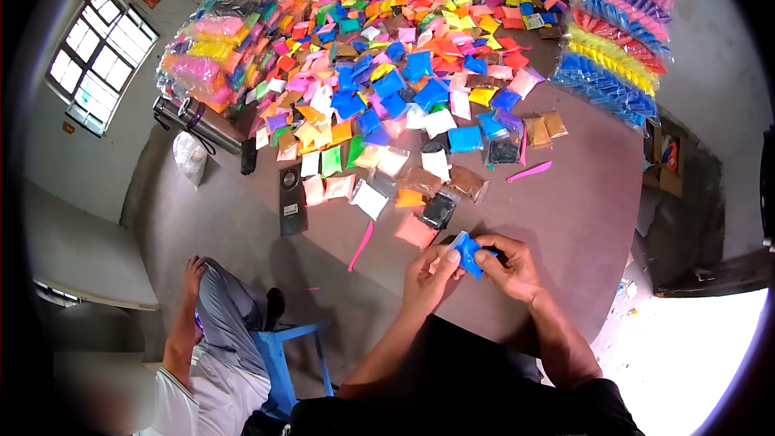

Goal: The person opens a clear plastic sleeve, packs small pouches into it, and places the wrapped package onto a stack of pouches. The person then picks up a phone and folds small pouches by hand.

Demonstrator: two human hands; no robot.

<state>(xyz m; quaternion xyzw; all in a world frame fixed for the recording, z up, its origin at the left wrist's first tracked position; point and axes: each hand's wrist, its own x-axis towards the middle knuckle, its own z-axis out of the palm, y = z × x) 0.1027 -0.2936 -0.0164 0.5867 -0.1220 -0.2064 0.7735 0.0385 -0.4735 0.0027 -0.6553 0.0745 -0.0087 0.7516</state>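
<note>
Near the table's front edge, a small blue packet (470, 255) is held between both hands. My left hand (432, 274) pinches its left side, where a pale edge shows. The thumb and fingers of my right hand (508, 265) grip its right side. Just beyond the hands lie a salmon packet (416, 230), a black packet (440, 210) and an orange packet (409, 198). One pink plastic tool (361, 247) lies to the left of the hands, and another pink tool (529, 171) lies farther back on the right.
A large heap of coloured packets (387, 48) covers the table's back. Stacked packet bundles (617, 40) stand at right. A dark phone-like object (291, 200) and metal flasks (211, 125) are at left. A seated person (218, 347) is beside a blue stool (278, 363).
</note>
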